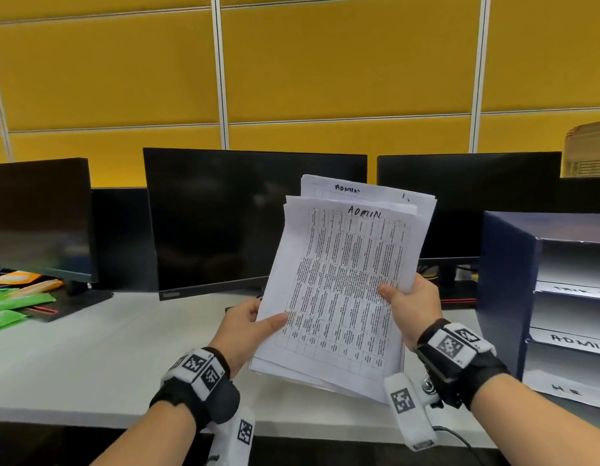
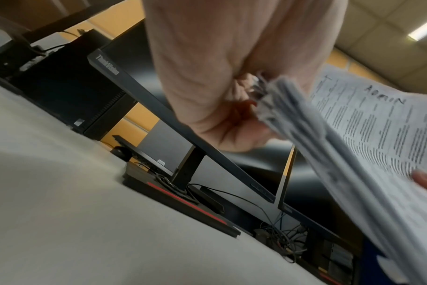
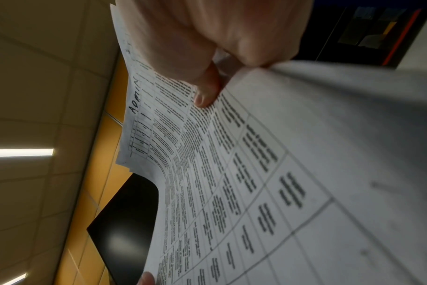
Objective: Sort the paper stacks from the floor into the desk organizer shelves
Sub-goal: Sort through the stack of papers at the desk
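A stack of white printed sheets (image 1: 345, 280), hand-marked "ADMIN" at the top, is held upright over the desk in the head view. My left hand (image 1: 251, 326) grips its lower left edge, thumb on the front. My right hand (image 1: 411, 306) grips its right edge, thumb across the top sheet. The left wrist view shows the paper stack (image 2: 329, 146) edge-on in the left hand (image 2: 232, 108). In the right wrist view the right thumb (image 3: 205, 96) presses on the printed sheet (image 3: 268, 173). The dark blue desk organizer (image 1: 507, 290) stands at the right, with white shelves labelled "ADMIN" (image 1: 577, 343) and "HR" (image 1: 567, 390).
Three dark monitors (image 1: 251, 216) line the back of the white desk (image 1: 90, 358) before a yellow partition wall. Green and orange packets (image 1: 13, 297) lie at the far left. A monitor base with cables (image 2: 183, 198) sits on the desk. A cardboard box (image 1: 587, 149) stands behind the organizer.
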Action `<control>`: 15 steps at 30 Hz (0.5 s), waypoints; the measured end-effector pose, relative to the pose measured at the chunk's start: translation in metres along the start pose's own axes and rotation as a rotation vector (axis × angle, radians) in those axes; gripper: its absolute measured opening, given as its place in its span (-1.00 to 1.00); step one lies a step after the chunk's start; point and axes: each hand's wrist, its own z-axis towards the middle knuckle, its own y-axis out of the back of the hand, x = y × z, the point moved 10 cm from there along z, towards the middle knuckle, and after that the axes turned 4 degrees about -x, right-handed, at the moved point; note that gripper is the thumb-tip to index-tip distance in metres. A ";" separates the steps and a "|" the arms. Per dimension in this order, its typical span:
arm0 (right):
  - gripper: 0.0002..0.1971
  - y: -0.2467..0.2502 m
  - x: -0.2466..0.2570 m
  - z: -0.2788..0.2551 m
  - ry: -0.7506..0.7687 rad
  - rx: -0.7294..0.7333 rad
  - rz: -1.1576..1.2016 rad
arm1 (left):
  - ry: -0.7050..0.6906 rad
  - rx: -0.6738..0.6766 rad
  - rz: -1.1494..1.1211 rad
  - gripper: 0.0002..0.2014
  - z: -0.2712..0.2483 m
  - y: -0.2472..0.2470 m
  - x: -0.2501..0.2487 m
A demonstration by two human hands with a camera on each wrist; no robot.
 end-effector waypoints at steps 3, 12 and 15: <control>-0.66 0.001 0.000 0.003 0.001 -0.001 0.016 | -0.027 -0.015 0.085 -0.78 0.001 0.001 -0.003; -0.68 -0.005 0.001 0.007 -0.039 0.213 0.074 | -0.095 0.114 0.100 -0.74 0.000 0.001 -0.032; -0.70 -0.014 0.010 0.000 0.009 0.282 -0.002 | -0.217 0.004 0.006 -0.86 0.001 0.006 -0.073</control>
